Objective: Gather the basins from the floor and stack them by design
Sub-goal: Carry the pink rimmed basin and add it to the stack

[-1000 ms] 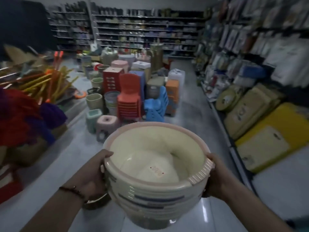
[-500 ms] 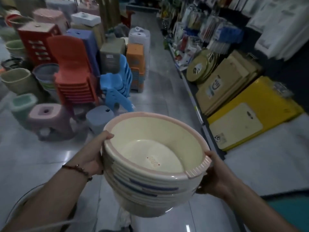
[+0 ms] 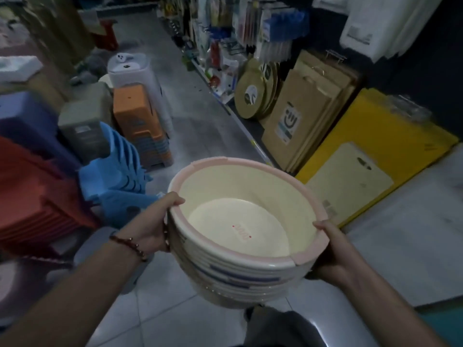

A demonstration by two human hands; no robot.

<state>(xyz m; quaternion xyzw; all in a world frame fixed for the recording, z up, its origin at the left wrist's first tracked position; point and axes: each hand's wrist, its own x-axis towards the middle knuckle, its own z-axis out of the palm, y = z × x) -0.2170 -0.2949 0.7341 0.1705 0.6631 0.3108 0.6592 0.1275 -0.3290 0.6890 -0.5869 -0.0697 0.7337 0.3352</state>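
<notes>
**Nested basins carried at the rim, both hands**

At about 5 o'clock from the frame's centre, the stack of basins (image 3: pixel 246 249) hangs in the air above the tiled floor (image 3: pixel 160 309), carried between two hands. The left hand (image 3: pixel 150 226) grips the rim at the stack's 9 o'clock, thumb hooked over the pink edge and the fingers (image 3: pixel 166 242) curled against the outer wall. The right hand (image 3: pixel 333 249) holds the opposite side at 3 o'clock, thumb on the rim beside a ribbed pink grip; its other fingers go under the stack and cannot be seen.

The basins look like thin moulded plastic, cream inside with pink rims and some blue rims showing lower down. Each one alone is probably light and a little flexible; nested together the stack is likely stiffer and heavier, and smooth walls may slide against one another. The rolled rim and the ribbed grips seem the best places to hold, on opposite sides so that the stack stays level. Support from below would stop the lower basins slipping out.

Farther off, at 9 to 10 o'clock, stand blue chairs (image 3: pixel 117 176) and orange stools (image 3: pixel 140 121); at 2 o'clock, yellow boards (image 3: pixel 375 146) lean against shelving.
</notes>
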